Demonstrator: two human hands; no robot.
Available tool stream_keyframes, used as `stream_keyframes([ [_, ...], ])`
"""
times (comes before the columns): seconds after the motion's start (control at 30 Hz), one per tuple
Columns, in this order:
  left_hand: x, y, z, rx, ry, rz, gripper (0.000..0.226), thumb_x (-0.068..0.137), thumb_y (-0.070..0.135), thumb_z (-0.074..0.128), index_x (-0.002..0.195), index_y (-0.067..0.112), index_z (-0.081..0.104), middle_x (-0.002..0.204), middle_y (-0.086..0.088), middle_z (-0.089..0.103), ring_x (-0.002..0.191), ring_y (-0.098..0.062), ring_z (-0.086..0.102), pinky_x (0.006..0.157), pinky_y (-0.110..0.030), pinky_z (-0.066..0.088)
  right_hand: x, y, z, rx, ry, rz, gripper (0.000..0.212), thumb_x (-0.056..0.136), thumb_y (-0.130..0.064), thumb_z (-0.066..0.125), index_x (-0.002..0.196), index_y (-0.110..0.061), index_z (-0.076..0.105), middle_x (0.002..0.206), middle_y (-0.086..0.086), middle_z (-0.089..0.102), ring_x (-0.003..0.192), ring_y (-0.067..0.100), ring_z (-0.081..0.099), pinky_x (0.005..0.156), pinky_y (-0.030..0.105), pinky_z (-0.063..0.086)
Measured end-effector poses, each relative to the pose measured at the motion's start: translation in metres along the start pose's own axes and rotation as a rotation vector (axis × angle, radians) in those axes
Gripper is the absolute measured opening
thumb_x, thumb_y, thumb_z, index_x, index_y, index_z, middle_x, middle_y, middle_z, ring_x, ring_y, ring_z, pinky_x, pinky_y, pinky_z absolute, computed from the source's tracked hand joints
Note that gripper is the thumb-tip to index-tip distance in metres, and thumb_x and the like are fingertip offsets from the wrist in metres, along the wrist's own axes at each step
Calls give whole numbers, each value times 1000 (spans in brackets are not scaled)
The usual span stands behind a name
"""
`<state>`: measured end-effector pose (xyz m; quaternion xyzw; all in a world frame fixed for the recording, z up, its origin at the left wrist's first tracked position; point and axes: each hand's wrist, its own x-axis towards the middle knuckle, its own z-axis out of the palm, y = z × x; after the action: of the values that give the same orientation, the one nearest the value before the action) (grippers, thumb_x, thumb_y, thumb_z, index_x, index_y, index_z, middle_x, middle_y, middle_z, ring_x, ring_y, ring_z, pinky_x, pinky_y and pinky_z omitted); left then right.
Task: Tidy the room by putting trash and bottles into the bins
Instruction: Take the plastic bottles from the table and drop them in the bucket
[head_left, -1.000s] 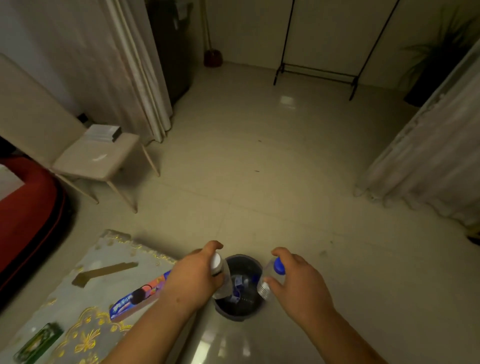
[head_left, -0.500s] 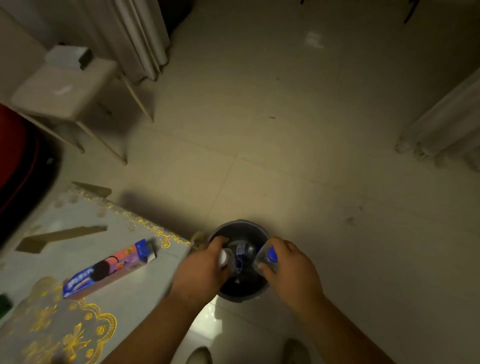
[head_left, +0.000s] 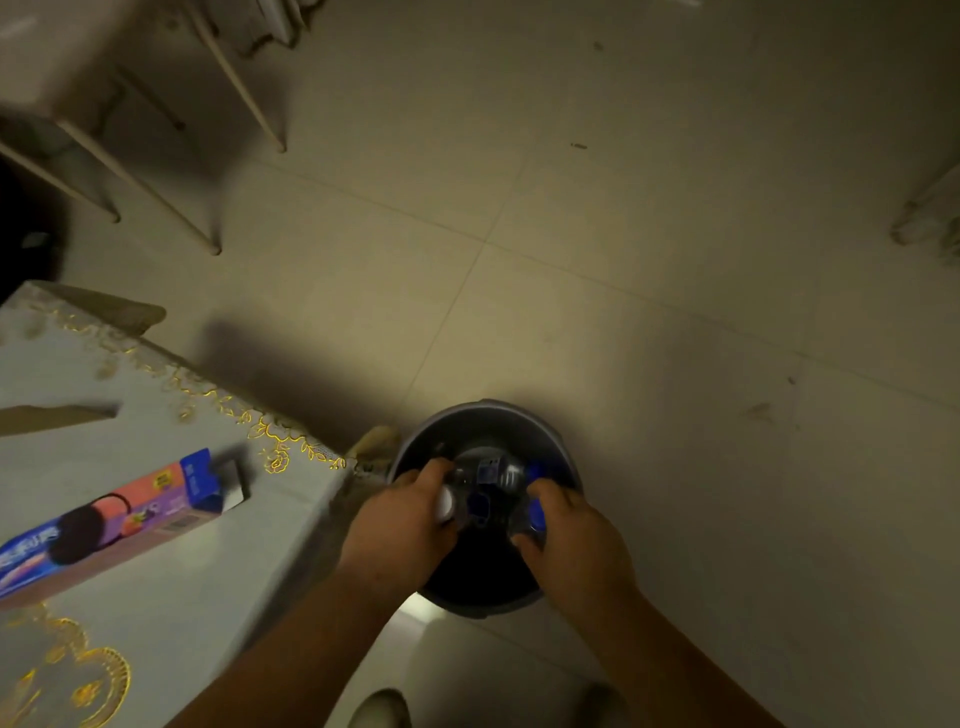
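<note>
Currently I have both hands down over the mouth of the bin (head_left: 483, 415), which stands on the floor (head_left: 623, 260) just beside the corner of the table (head_left: 171, 613). My left hand (head_left: 400, 530) has its fingers curled round the white-capped bottle (head_left: 445, 505), cap pointing up toward the camera. My right hand (head_left: 571, 540) grips the blue-capped bottle (head_left: 536, 514) the same way. Both bottles sit inside the ring of the rim, neither one released yet.

Deeper in the bin I can make out at least one clear bottle (head_left: 488, 470) with a blue label, so I judge some of the tidying is done. The bin is dark and I cannot tell how many things lie in it.

As for what is left: these two bottles only need letting go, which looks like the step in hand. After that, the biscuit box (head_left: 104, 525) lies on its side on the table, well apart from the bin. I cannot tell whether it is empty, but it may count as trash to clear. A chair (head_left: 249, 104) stands farther off, and I see no other bottles or litter on the part of the floor in view. The rest of the room is out of shot, so I cannot judge how much remains there.
</note>
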<state>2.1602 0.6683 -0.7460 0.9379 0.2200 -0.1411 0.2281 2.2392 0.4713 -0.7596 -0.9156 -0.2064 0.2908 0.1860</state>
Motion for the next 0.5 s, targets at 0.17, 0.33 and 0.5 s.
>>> stream_keyframes([
  [0.17, 2, -9, 10, -12, -57, 14, 60, 81, 46, 64, 135, 38, 39, 110, 2, 67, 87, -22, 69, 67, -30, 50, 8, 7, 7, -12, 9, -2, 58, 85, -45, 68, 136, -30, 44, 130, 1, 59, 111, 24, 60, 89, 35, 54],
  [0.33, 1, -1, -6, -9, -46, 9, 62, 75, 48, 66, 131, 42, 40, 111, 4, 65, 87, -23, 69, 66, -32, 52, 2, 3, -6, -22, 40, -7, 55, 86, -48, 66, 133, -31, 45, 127, 0, 60, 113, 23, 54, 87, 34, 52],
  [0.5, -13, 19, -46, -2, -57, -25, 59, 75, 47, 65, 129, 42, 41, 110, 3, 67, 89, -24, 69, 68, -34, 55, -17, -19, -43, -31, 47, -3, 56, 85, -49, 64, 135, -30, 46, 128, -1, 58, 115, 21, 49, 87, 32, 49],
])
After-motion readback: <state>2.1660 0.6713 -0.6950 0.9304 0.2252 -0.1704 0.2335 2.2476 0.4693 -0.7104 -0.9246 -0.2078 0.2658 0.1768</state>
